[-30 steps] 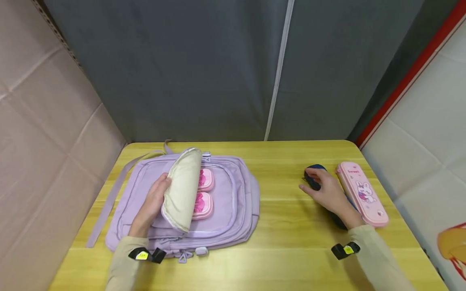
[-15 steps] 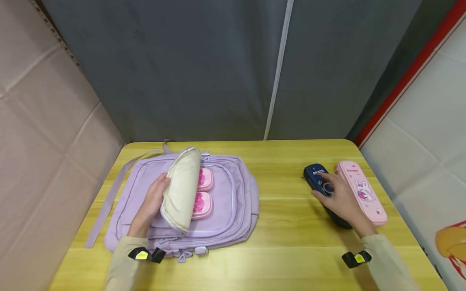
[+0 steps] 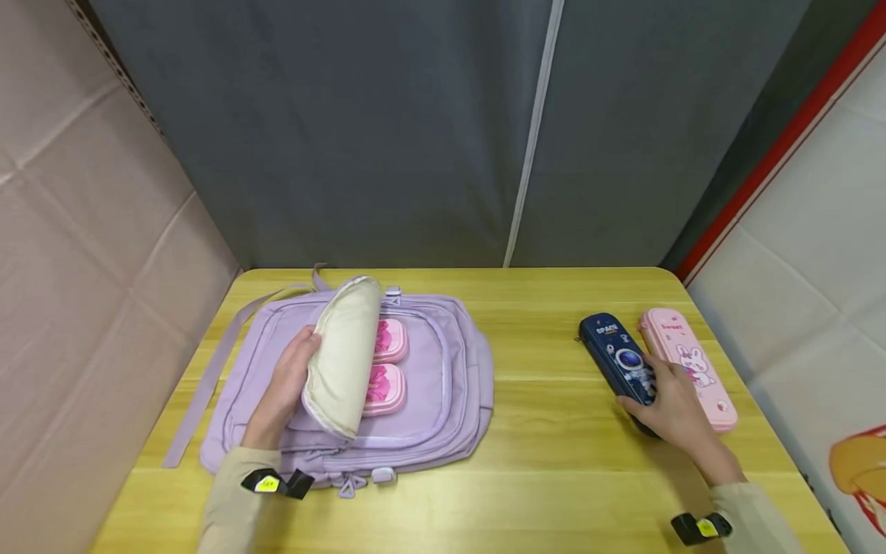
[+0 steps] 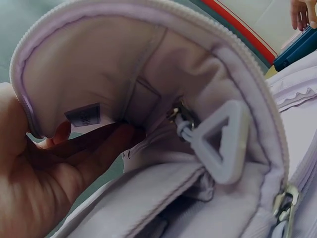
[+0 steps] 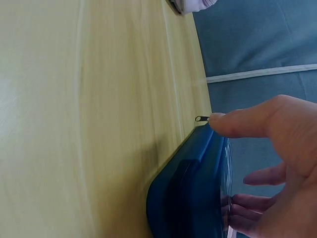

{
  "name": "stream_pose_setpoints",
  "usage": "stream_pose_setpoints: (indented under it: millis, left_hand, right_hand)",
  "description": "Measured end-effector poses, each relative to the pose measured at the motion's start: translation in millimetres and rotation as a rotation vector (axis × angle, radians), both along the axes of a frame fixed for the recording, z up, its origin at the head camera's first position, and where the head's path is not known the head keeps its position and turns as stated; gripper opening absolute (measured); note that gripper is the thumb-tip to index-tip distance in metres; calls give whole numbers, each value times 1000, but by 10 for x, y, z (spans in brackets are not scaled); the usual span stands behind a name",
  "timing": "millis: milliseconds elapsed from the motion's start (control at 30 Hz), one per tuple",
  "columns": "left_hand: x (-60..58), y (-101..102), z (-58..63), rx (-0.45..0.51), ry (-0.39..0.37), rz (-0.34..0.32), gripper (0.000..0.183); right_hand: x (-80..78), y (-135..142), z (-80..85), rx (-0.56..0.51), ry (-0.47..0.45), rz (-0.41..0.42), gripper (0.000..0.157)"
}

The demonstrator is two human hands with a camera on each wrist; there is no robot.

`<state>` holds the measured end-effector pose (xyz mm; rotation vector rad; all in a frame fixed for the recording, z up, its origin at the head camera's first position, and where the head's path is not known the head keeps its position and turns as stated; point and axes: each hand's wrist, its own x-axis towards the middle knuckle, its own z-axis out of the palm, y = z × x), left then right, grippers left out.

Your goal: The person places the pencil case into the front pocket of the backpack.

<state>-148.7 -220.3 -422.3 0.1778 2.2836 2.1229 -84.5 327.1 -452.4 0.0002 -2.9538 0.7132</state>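
Note:
A lilac backpack (image 3: pixel 464 362) lies on the table, its cream-lined front flap (image 3: pixel 346 358) folded back. My left hand (image 3: pixel 287 381) grips the flap's edge, thumb on one side and fingers on the other. Inside the opening, the left wrist view shows a small label (image 4: pixel 83 115) and a triangular zipper pull (image 4: pixel 223 141). My right hand (image 3: pixel 671 404) spans the near half of a navy space-print pencil case (image 3: pixel 609 342), thumb along its left edge and fingers over its top. A zipper tab (image 5: pixel 202 118) shows by the thumb. The hand hides the case's near right part.
A pink bunny pencil case (image 3: pixel 674 331) lies right beside the navy one. Two pink flower-patterned squares (image 3: pixel 388 388) show on the backpack beside the flap. A strap (image 3: pixel 201 408) trails left across the wooden table (image 3: pixel 533 462). A grey curtain (image 3: pixel 381 138) hangs behind.
My right hand has slid from the far end of the navy pencil case toward its near end, uncovering its space print. The left hand stays on the backpack flap.

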Motion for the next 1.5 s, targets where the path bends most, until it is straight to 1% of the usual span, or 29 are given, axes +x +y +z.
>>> stream_pose_setpoints:
  millis: [133,300,400,633,733,800,900,1000,1100,1200,1367,1467,1500]
  left_hand:
    - [1,-4,30,19,7,9,30]
    - [1,-20,64,29,20,32,27]
    - [9,-34,82,33,24,27,26]
    - [24,-45,112,8,38,41,26]
    - [30,-46,122,0,46,41,27]
    - [33,-48,124,-5,52,39,28]
    - [37,-52,127,-6,69,41,27]
    - [40,-53,128,2,84,41,26]
    - [44,-58,121,11,89,42,26]
    - [46,-61,119,16,91,40,26]
    - [47,-53,142,16,90,31,27]
    - [45,-53,147,6,92,32,28]
    - [46,-54,148,1,93,34,28]
  right_hand:
    - [51,36,-9,14,-40,-15,94]
    - [79,70,3,46,-137,-45,99]
    - [85,92,5,72,-189,-72,100]
    - [112,104,-5,98,-333,-112,117]
    - [129,103,-13,86,-356,-117,119]
    - [136,100,-17,76,-350,-128,115]
    - [140,98,-17,40,-308,-151,107]
    - [147,90,-11,-11,-227,-186,98]
    - [150,79,-11,-49,-122,-208,94]
    - [139,57,-23,-76,-61,-218,94]
    - [90,6,-35,-137,-28,-202,97]
    - [41,-33,-25,-187,-18,-157,94]
    - [24,-53,-14,-209,-20,-131,92]
